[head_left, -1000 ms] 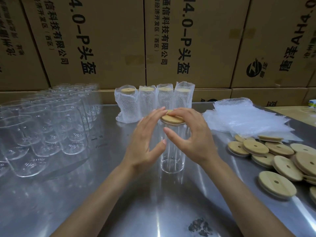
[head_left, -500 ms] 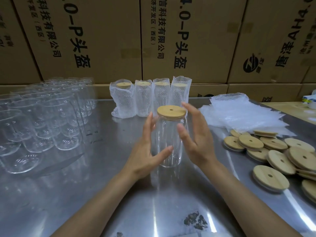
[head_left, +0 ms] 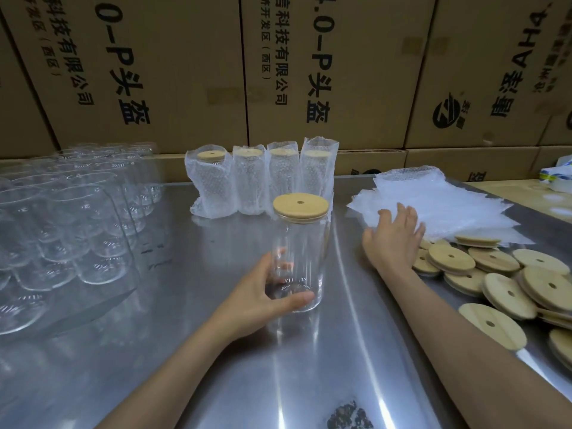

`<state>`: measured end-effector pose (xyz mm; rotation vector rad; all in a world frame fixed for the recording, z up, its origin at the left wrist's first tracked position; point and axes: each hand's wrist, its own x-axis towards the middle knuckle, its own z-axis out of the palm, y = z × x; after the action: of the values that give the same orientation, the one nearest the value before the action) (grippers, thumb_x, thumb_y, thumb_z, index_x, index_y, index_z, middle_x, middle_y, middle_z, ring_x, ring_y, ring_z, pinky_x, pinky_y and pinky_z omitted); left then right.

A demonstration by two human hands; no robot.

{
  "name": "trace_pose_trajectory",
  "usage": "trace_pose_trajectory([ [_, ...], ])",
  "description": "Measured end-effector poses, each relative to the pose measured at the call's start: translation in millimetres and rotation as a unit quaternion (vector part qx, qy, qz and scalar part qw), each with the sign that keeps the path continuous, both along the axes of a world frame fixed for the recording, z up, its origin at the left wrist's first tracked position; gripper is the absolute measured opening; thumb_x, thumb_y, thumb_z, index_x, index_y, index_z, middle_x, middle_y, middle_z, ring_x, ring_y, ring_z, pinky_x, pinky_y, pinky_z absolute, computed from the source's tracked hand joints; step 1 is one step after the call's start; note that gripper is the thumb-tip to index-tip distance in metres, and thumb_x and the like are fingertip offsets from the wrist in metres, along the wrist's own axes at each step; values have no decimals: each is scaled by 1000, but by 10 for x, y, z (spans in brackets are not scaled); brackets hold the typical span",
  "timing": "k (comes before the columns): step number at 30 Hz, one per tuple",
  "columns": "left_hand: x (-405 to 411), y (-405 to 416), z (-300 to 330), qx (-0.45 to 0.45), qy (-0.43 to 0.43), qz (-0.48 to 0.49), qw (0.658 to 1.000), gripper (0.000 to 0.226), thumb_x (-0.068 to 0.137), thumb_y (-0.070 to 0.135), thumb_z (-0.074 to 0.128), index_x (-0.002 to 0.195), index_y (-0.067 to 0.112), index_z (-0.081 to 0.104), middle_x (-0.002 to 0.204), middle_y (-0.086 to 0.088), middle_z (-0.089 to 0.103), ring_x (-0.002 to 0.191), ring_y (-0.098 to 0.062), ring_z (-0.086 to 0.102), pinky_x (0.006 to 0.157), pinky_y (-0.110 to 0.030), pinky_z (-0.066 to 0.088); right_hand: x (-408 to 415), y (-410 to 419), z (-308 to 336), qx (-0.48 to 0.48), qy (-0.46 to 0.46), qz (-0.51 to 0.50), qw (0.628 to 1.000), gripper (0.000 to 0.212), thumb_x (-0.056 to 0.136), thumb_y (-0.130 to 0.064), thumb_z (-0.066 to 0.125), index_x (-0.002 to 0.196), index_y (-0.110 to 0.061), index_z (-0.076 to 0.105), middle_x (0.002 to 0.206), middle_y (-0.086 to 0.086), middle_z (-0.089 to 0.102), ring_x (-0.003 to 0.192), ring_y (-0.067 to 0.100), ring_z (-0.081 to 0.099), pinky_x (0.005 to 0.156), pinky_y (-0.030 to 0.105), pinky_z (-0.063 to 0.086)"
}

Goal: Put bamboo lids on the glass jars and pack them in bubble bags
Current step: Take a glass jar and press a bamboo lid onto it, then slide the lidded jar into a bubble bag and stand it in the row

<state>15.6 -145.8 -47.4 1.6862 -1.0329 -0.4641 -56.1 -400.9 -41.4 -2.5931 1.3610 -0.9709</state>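
Your right hand [head_left: 394,239] has left the jar, fingers spread flat on the crinkled bubble bags [head_left: 439,202]. Your left hand [head_left: 266,300] grips the smooth glass jar [head_left: 298,261] low, round bamboo lid [head_left: 300,207] seated.

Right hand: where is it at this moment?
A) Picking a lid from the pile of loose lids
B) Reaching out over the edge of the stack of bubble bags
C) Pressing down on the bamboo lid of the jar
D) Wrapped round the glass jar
B: the right hand stretches with straight fingers over the near edge of the bubble bags, while the left hand alone grips the lidded glass jar.
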Motion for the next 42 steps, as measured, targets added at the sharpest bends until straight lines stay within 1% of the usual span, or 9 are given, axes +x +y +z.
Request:
trace_pose_trajectory([
  [5, 31, -4, -16, 12, -13, 14, 1000, 73, 61, 50, 79, 119, 54, 35, 121, 18, 57, 104, 17, 55, 78, 2, 39, 72, -269, 11, 69, 33, -69, 995, 57, 98, -36, 39, 151, -20, 22, 160, 20, 6, 147, 33, -2, 117, 52, 3],
  [10, 31, 2, -3, 16, -16, 12, 1000, 72, 64, 49, 80, 120, 53, 34, 122, 18, 56, 105, 17, 54, 79, 1, 39, 81, -419, -27, 92, 117, -116, 982, 64, 99, -45, 26, 154, -22, 2, 149, 21, 36, 140, 36, 22, 112, 52, 15],
  [16, 16, -2, 13, 18, -15, 11, 1000, 76, 61, 50, 76, 124, 49, 34, 124, 17, 56, 104, 17, 55, 79, 2, 38, 75, -453, -12, 94, 172, -144, 970, 46, 97, -32, 33, 134, -8, 46, 134, 12, 45, 125, 27, 35, 103, 41, 29],
  [20, 4, 7, 21, 13, -12, 6, 1000, 83, 62, 49, 76, 133, 42, 32, 124, 18, 55, 104, 18, 54, 78, 2, 38, 55, -428, 18, 75, 175, -142, 971, 37, 95, -27, 37, 126, -13, 52, 132, 8, 37, 122, 25, 31, 93, 38, 31],
  [24, -17, 12, 43, 13, -9, 5, 1000, 83, 62, 48, 75, 132, 40, 32, 124, 16, 55, 103, 21, 52, 77, 3, 37, 57, -465, -28, 49, 169, -105, 979, 35, 96, -23, 34, 126, -14, 48, 137, 5, 46, 129, 26, 30, 97, 41, 29],
  [28, -34, 6, 59, 9, 2, 2, 1000, 83, 62, 44, 75, 132, 38, 31, 124, 13, 55, 101, 22, 52, 75, 3, 38, 68, -446, -43, 33, 123, -92, 988, 25, 96, -19, 40, 118, -13, 48, 124, 7, 58, 122, 26, 42, 100, 40, 29],
  [34, -35, -3, 65, 6, 5, -1, 1000, 83, 62, 43, 75, 133, 35, 33, 121, 13, 56, 101, 20, 54, 76, 1, 40, 119, -177, -51, -63, 83, 6, 995, 26, 100, -20, 38, 107, -12, 61, 108, 6, 63, 106, 28, 52, 86, 36, 33],
  [38, -25, 2, 58, 9, 0, 1, 1000, 80, 69, 36, 77, 136, 33, 33, 124, 11, 55, 100, 20, 55, 76, 1, 40, 113, 110, -45, -35, -112, 109, 987, 21, 101, -21, 42, 103, -10, 60, 103, 8, 59, 97, 29, 50, 75, 38, 34],
  [42, -24, 2, 48, 11, -13, 10, 1000, 77, 77, 29, 77, 139, 33, 30, 128, 12, 52, 103, 22, 51, 75, 3, 38, 55, 451, -24, 49, -275, 188, 941, 20, 101, -20, 45, 112, -16, 60, 108, -2, 54, 97, 17, 55, 69, 25, 32],
])
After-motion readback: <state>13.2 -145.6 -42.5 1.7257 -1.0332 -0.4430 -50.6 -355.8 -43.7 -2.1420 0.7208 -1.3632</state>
